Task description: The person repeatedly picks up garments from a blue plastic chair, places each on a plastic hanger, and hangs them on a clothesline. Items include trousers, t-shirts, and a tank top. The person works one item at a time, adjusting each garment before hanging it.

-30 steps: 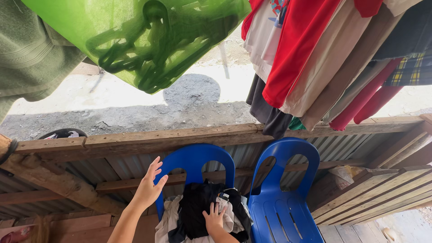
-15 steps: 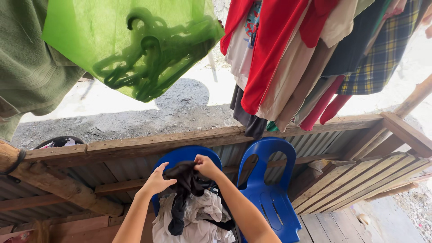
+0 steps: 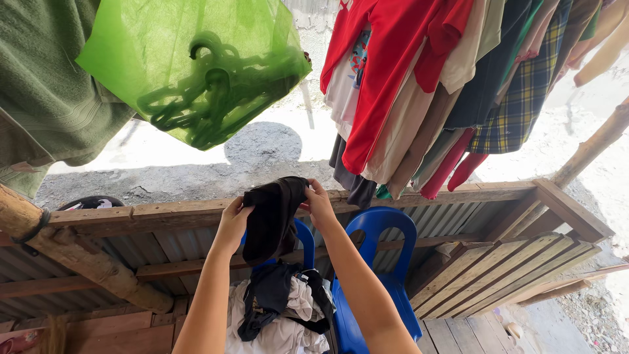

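Above the blue chairs (image 3: 383,262), left hand (image 3: 232,226) and right hand (image 3: 320,202), grips closed on a black garment (image 3: 272,219).

A garment (image 3: 272,216) hangs between the left hand (image 3: 232,223) and the right hand (image 3: 321,203), above a pile of clothes (image 3: 278,314) on a chair (image 3: 303,236). A second chair (image 3: 380,262) stands to its right. Behind them runs a wooden rail (image 3: 164,213); a bag of hangers (image 3: 196,72) hangs above left, shirts (image 3: 419,85) above right.

Open gap at frame center above my raised dark garment (image 3: 272,219), between green hanger bag (image 3: 196,69) upper left and hung clothes (image 3: 452,92) upper right. Wooden rail (image 3: 458,193) crosses mid-frame behind. Laundry pile (image 3: 278,314) and blue chair (image 3: 380,275) fill lower center.
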